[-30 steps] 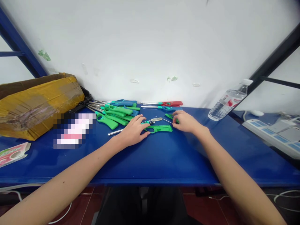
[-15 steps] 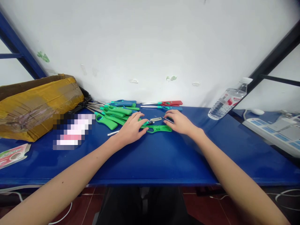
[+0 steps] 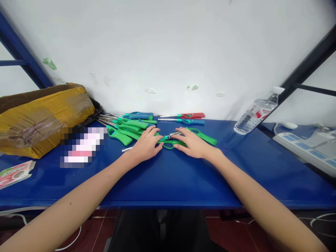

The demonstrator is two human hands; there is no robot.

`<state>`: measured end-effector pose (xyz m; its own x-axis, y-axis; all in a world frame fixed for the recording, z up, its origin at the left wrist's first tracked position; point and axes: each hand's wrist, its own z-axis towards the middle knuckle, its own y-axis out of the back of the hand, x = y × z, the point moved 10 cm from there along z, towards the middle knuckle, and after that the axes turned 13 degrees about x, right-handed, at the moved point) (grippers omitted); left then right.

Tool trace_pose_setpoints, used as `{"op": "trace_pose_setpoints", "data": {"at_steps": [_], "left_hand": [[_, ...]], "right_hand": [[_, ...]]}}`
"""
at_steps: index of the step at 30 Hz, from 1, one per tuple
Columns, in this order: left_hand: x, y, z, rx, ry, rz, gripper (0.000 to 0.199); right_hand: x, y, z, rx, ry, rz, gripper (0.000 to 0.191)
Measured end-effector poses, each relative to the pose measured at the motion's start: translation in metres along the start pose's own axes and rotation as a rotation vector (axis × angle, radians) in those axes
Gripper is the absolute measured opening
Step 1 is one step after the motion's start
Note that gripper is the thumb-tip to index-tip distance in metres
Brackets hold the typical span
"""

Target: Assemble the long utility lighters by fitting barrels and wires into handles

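Note:
An opened green gas lighter [image 3: 169, 146] lies in front of me, with small teal and metal inner parts [image 3: 168, 137] showing above its lower handle half. My left hand [image 3: 147, 144] is closed around its neck end. The metal tube [image 3: 127, 149] sticks out to the left of that hand. Over the handle end, my right hand [image 3: 193, 144] has its thumb below and fingers above the parts, and its palm hides much of them. Just behind the right hand lies a separate green handle half [image 3: 203, 136].
A pile of green and blue lighters [image 3: 131, 126] lies to the left, with red and blue lighters [image 3: 193, 118] by the wall. A taped cardboard box [image 3: 47, 122] is far left. On the right stand a water bottle [image 3: 256, 112] and a white device [image 3: 307, 148].
My right hand has moved left and closed over the lighter's handle end. The thin dark piece at its fingers is hidden now, and a separate green handle half shows behind it.

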<state>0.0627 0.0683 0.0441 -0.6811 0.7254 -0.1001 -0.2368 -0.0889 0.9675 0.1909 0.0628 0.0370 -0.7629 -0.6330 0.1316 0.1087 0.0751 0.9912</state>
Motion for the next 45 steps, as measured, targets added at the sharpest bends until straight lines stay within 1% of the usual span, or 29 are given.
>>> {"op": "trace_pose_setpoints", "data": {"at_steps": [6, 13, 20, 23, 26, 30, 35, 39, 45], "left_hand": [[0.000, -0.001, 0.000, 0.010, 0.000, -0.006, 0.031], [-0.001, -0.005, 0.001, 0.041, -0.013, 0.004, 0.033], [-0.004, -0.006, 0.001, 0.044, -0.022, 0.024, 0.034], [-0.004, -0.006, 0.001, 0.057, -0.019, 0.038, 0.035], [-0.005, -0.007, 0.001, 0.070, -0.013, 0.045, 0.035], [-0.005, -0.008, 0.001, 0.082, 0.002, 0.033, 0.033], [-0.004, -0.009, 0.001, 0.116, 0.022, 0.004, 0.033], [-0.001, -0.009, 0.001, 0.134, 0.047, 0.009, 0.035], [0.001, -0.010, 0.000, 0.135, 0.043, 0.019, 0.033]], "right_hand": [[-0.001, 0.004, 0.000, -0.014, -0.013, -0.029, 0.049], [-0.006, -0.005, 0.001, 0.022, -0.045, -0.035, 0.061], [-0.012, -0.009, 0.000, 0.034, -0.084, -0.004, 0.066], [-0.016, -0.009, 0.001, 0.034, -0.077, 0.031, 0.064], [-0.018, -0.005, 0.001, 0.000, -0.060, 0.059, 0.058], [-0.005, 0.002, 0.001, -0.053, 0.010, 0.049, 0.054], [0.016, 0.003, 0.001, -0.055, 0.089, 0.022, 0.051], [0.019, 0.002, 0.001, -0.041, 0.114, 0.046, 0.045], [0.018, 0.000, 0.002, -0.041, 0.130, 0.077, 0.044]]}}
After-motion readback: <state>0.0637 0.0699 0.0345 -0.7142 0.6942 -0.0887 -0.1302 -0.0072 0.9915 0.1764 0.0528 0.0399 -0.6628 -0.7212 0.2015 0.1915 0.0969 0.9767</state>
